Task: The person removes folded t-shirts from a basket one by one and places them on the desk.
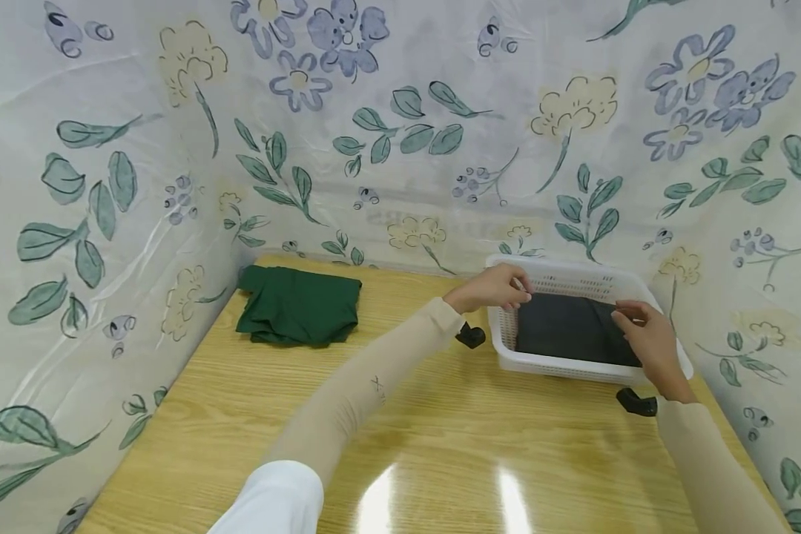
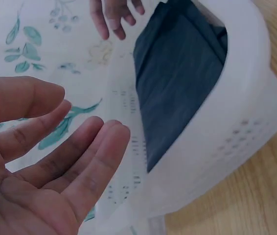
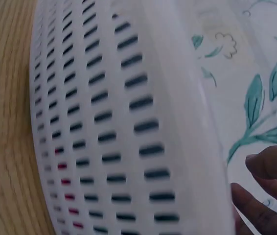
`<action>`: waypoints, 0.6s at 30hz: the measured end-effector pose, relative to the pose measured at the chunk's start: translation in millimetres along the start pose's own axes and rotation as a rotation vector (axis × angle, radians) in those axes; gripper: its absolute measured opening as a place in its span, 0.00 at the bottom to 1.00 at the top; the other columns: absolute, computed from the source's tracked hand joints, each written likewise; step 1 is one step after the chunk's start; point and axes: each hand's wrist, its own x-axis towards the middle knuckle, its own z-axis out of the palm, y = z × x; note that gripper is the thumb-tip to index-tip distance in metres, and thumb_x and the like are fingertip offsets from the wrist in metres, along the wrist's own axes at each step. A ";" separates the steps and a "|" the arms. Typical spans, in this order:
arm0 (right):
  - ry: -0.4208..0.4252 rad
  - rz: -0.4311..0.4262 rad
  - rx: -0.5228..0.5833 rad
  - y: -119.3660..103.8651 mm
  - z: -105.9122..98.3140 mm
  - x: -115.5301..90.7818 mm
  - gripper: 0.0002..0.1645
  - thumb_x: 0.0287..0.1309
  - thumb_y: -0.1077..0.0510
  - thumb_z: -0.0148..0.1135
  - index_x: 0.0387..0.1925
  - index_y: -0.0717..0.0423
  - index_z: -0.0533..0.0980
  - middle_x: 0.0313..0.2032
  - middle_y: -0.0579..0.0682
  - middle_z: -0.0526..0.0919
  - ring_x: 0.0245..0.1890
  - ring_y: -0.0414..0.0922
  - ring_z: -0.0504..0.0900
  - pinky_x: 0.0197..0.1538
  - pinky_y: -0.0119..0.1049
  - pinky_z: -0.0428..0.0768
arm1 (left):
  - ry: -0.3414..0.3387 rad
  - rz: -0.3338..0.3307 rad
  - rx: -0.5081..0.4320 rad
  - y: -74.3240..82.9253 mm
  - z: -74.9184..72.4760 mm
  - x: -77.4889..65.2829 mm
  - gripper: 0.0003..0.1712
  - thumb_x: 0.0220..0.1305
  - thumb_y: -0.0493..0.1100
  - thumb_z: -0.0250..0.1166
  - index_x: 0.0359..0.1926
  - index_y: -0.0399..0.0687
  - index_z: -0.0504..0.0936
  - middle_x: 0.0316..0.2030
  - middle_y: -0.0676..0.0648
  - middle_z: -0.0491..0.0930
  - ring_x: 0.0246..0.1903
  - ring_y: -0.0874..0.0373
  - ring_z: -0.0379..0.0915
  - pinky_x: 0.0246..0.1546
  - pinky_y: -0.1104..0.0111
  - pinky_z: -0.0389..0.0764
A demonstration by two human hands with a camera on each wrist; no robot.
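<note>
A white plastic basket [image 1: 561, 367] with slotted walls stands at the back right of the table. Folded dark cloth [image 1: 567, 326] lies inside it, blue-grey in the left wrist view. My left hand [image 1: 492, 288] is over the basket's left end, its fingers loosely bent around nothing; the left wrist view shows the palm [image 2: 35, 196] apart from the cloth. Above the basket's right end, my right hand [image 1: 650, 341] has its fingers relaxed, holding nothing. The right wrist view shows that hand's fingers [image 3: 270, 196] beyond the rim. Bits of red show through the wall slots.
A folded dark green cloth [image 1: 300, 305] lies at the table's back left. The wooden table [image 1: 414, 430] meets flower-patterned sheeting [image 1: 400, 185] at the back and sides. Black wrist-camera mounts [image 1: 470, 336] sit under both wrists.
</note>
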 end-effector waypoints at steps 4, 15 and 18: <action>-0.003 0.023 -0.047 5.1 -7.6 -3.1 0.31 0.78 0.47 0.52 0.70 0.63 0.70 0.63 0.66 0.76 0.51 0.48 0.79 0.42 0.28 0.77 | -0.009 -0.043 0.009 -0.9 8.4 12.4 0.10 0.76 0.37 0.61 0.52 0.37 0.82 0.46 0.44 0.79 0.50 0.38 0.79 0.38 0.67 0.83; -0.122 0.023 -0.160 14.1 -18.9 2.4 0.30 0.77 0.51 0.55 0.68 0.68 0.69 0.65 0.75 0.69 0.60 0.72 0.73 0.54 0.64 0.77 | -0.083 -0.205 0.131 -9.2 28.0 36.6 0.11 0.74 0.42 0.64 0.53 0.44 0.81 0.52 0.47 0.78 0.53 0.50 0.76 0.50 0.61 0.82; -0.167 -0.013 -0.260 16.3 -19.9 5.1 0.30 0.76 0.52 0.57 0.67 0.69 0.69 0.64 0.77 0.69 0.59 0.72 0.74 0.53 0.65 0.77 | -0.140 -0.206 0.153 -9.5 32.0 40.0 0.15 0.75 0.43 0.63 0.58 0.44 0.80 0.58 0.46 0.76 0.59 0.52 0.73 0.57 0.58 0.79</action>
